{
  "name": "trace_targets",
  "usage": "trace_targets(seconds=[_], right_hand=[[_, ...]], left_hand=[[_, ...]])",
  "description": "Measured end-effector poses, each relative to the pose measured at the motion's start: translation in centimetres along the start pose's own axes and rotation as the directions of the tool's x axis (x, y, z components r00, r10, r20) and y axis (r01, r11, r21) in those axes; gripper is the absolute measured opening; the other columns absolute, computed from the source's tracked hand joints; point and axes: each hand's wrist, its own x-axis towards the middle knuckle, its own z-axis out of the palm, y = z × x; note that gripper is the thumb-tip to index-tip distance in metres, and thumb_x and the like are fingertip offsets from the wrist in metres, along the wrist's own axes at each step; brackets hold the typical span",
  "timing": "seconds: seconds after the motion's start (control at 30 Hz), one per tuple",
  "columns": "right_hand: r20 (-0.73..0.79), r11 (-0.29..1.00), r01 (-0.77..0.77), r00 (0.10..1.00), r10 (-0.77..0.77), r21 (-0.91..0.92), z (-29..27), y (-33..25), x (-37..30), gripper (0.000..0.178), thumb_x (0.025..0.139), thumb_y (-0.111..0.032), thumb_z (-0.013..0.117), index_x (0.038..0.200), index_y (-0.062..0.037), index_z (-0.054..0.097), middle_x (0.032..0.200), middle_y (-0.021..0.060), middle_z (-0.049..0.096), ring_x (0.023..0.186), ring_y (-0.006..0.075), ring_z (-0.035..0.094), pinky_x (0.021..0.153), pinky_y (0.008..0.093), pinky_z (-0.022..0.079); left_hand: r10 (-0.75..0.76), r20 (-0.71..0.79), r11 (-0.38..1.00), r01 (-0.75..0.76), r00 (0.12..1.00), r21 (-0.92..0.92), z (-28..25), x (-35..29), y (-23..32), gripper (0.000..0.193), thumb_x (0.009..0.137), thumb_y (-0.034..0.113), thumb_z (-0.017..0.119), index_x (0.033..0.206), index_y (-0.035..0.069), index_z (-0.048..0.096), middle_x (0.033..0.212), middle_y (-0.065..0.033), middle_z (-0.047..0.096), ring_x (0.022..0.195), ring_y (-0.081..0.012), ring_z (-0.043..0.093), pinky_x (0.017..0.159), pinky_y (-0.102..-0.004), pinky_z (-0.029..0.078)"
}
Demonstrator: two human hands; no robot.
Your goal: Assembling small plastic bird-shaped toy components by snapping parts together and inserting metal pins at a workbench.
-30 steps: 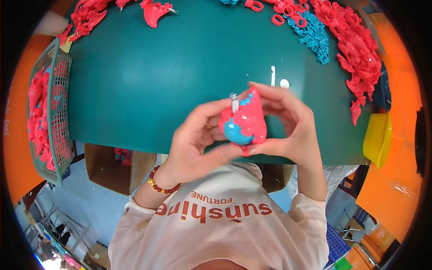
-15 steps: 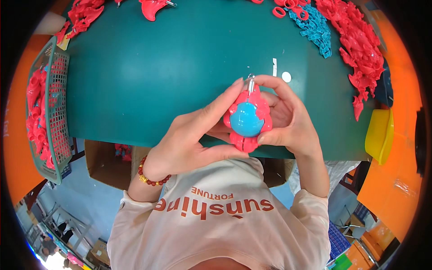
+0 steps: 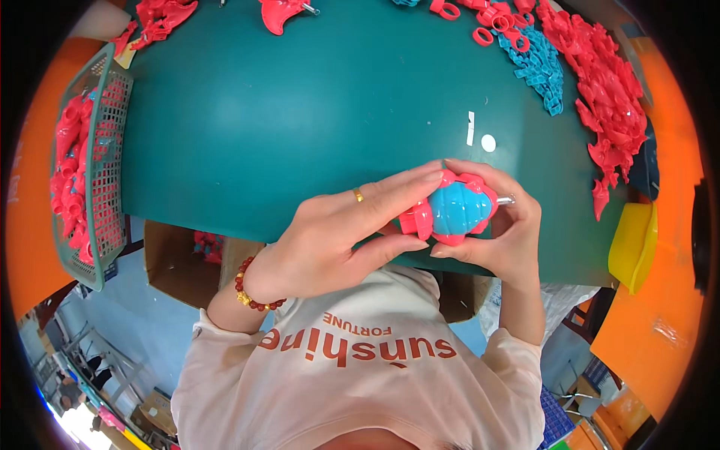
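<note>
Above the near edge of the green table (image 3: 285, 127) I hold a small red-and-blue plastic toy (image 3: 460, 210) between both hands. A ribbed blue dome faces up, with lumpy red parts around it. From its right end a short metal piece sticks out beside my right fingers. My left hand (image 3: 330, 229), wearing a ring and a beaded bracelet, has its fingertips and thumb closed on the toy's left end. My right hand (image 3: 514, 232) curls round the far and right sides, thumb at the near side. The toy's underside is hidden.
A green basket (image 3: 112, 150) of red and blue parts stands at left. Red parts (image 3: 611, 97), blue pieces (image 3: 540, 71) and red rings (image 3: 484, 36) lie at far right. A yellow container (image 3: 631, 244) sits at right; a cardboard box (image 3: 176, 262) is below the table edge.
The toy has been turned over and round: a smooth blue face showed before, now the ribbed one. Its metal piece has swung from the far end to the right. Both hands have shifted their hold.
</note>
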Motion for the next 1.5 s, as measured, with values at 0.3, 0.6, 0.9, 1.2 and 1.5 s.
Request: trace_targets(seconds=[0.3, 0.6, 0.9, 1.2, 1.5], right_hand=[[-0.158, 0.999, 0.049, 0.986, -0.045, 0.022, -0.2, 1.6, -0.8, 0.066, 0.057, -0.011, 0.087, 0.113, 0.0039, 0.055, 0.101, 0.0081, 0.063, 0.09, 0.0141, 0.061, 0.072, 0.0255, 0.053], [-0.159, 0.968, 0.064, 0.982, -0.105, -0.241, 0.3, 1.6, -0.4, 0.063, 0.058, -0.011, 0.086, 0.111, 0.0048, 0.055, 0.106, 0.0116, 0.06, 0.09, 0.0166, 0.06, 0.076, 0.0283, 0.051], [-0.324, 0.975, 0.126, 0.929, -0.18, -0.182, -0.6, 2.3, -0.7, 0.062, 0.059, -0.013, 0.086, 0.113, -0.0027, 0.057, 0.099, 0.0055, 0.062, 0.078, 0.0096, 0.059, 0.062, 0.0204, 0.049], [-0.348, 0.948, -0.137, 0.907, 0.237, 0.288, 0.1, 0.3, -0.1, 0.071, 0.063, -0.015, 0.078, 0.122, 0.0073, 0.046, 0.108, 0.0101, 0.056, 0.072, 0.0099, 0.057, 0.048, 0.0187, 0.046], [-0.291, 0.954, 0.138, 0.932, -0.216, -0.266, 1.0, 1.4, -0.2, 0.066, 0.061, -0.007, 0.084, 0.117, 0.0061, 0.051, 0.112, 0.0138, 0.057, 0.097, 0.0193, 0.059, 0.082, 0.0304, 0.051]], left_hand=[[-0.122, 0.2, 0.968, 0.162, 0.972, -0.193, -0.4, 2.5, -0.5, 0.048, 0.082, -0.001, 0.063, 0.128, 0.002, 0.048, 0.111, -0.0128, 0.061, 0.087, -0.0151, 0.063, 0.07, -0.0259, 0.052], [0.383, 0.053, 0.589, -0.288, 0.922, 0.755, -1.8, 15.2, -8.6, 0.019, 0.083, 0.014, 0.062, 0.099, 0.004, 0.06, 0.105, -0.0069, 0.06, 0.081, -0.0176, 0.06, 0.068, -0.0313, 0.05], [0.485, 0.187, 0.539, -0.46, 0.854, 0.705, 0.1, 16.5, -8.9, 0.014, 0.08, 0.011, 0.063, 0.091, 0.005, 0.057, 0.105, -0.0127, 0.058, 0.082, -0.0281, 0.061, 0.07, -0.0355, 0.051], [-0.489, 0.134, 0.681, 0.473, 0.862, -0.559, 0.6, 5.2, 0.1, 0.035, 0.087, 0.001, 0.056, 0.121, -0.004, 0.051, 0.111, -0.014, 0.06, 0.095, -0.0184, 0.061, 0.079, -0.0299, 0.054], [-0.385, -0.234, 0.853, 0.248, 0.893, -0.458, 3.3, 1.2, 0.4, 0.044, 0.089, -0.008, 0.045, 0.132, -0.006, 0.038, 0.123, -0.0155, 0.053, 0.106, -0.0193, 0.058, 0.09, -0.0299, 0.048]])
